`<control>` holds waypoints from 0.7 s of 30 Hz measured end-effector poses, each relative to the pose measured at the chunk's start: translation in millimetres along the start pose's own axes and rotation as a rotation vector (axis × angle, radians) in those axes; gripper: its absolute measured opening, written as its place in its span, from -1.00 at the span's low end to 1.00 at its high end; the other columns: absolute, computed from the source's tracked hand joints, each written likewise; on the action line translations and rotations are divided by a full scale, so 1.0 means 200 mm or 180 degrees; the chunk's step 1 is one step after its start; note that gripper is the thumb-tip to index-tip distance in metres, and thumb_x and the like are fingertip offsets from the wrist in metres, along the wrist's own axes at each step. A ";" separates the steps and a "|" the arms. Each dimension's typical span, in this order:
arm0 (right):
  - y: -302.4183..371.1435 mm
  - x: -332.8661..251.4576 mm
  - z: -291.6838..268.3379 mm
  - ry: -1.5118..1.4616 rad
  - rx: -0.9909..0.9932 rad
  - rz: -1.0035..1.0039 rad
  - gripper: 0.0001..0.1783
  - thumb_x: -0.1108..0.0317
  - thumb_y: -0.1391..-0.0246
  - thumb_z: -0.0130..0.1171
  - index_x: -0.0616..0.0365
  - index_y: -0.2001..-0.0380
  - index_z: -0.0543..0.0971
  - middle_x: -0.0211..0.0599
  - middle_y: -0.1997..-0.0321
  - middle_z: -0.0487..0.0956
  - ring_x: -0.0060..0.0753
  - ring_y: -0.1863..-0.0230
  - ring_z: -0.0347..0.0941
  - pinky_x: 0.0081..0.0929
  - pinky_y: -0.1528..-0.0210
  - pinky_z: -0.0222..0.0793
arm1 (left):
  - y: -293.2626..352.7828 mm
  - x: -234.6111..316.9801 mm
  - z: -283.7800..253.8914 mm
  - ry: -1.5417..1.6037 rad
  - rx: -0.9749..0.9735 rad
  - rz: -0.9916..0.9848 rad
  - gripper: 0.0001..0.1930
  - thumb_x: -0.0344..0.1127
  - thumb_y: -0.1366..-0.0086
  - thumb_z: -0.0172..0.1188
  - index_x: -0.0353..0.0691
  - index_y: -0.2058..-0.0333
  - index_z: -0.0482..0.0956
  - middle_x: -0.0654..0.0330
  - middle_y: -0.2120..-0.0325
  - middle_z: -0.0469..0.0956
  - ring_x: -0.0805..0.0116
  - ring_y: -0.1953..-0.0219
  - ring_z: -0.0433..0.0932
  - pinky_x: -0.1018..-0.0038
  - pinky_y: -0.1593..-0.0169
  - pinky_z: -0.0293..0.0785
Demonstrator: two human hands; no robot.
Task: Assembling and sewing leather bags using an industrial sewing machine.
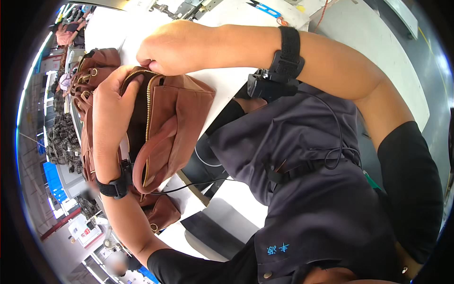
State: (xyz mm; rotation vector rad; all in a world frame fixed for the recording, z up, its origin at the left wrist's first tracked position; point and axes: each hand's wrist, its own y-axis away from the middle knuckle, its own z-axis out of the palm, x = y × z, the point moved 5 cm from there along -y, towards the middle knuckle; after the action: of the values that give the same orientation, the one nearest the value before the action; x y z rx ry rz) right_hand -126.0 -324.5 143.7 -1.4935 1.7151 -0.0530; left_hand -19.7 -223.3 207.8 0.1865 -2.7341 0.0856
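A brown handbag point(189, 109) with a gold-toothed zipper point(149, 102) lies in front of me, its top open onto a dark lining. My left hand point(113, 102) grips the bag's rim, the thumb reaching over the zipper edge into the opening. At the upper end of the opening, my right hand point(172, 47) is closed with its fingertips against the zipper end; whether they pinch a zipper pull or the leather is hidden. A rounded handle point(156, 154) stands across the near part of the opening.
More brown bags point(101, 57) sit beyond it, and another brown bag part point(163, 213) lies below. Blue thread snips point(267, 9) rest on the white table point(227, 80). Black straps with devices point(272, 85) and a cable point(189, 184) are at my wrists. People work in the background.
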 end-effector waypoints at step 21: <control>0.03 -0.01 -0.06 -0.0121 -0.0086 -0.0352 -0.78 0.31 -0.14 0.17 0.13 0.19 0.65 -0.09 0.26 0.67 0.05 0.20 0.59 -0.15 0.15 0.48 | 0.06 0.16 0.02 -0.2173 0.0011 0.1447 -0.92 -0.45 -0.25 0.18 -0.23 0.30 0.47 0.08 0.43 0.48 0.02 0.39 0.57 0.20 0.33 0.54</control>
State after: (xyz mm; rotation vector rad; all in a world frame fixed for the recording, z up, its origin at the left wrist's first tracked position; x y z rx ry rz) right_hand -138.9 -326.5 150.2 -1.5985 1.6080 -0.0592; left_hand -51.3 -216.3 216.2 -0.5023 -3.3994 0.1792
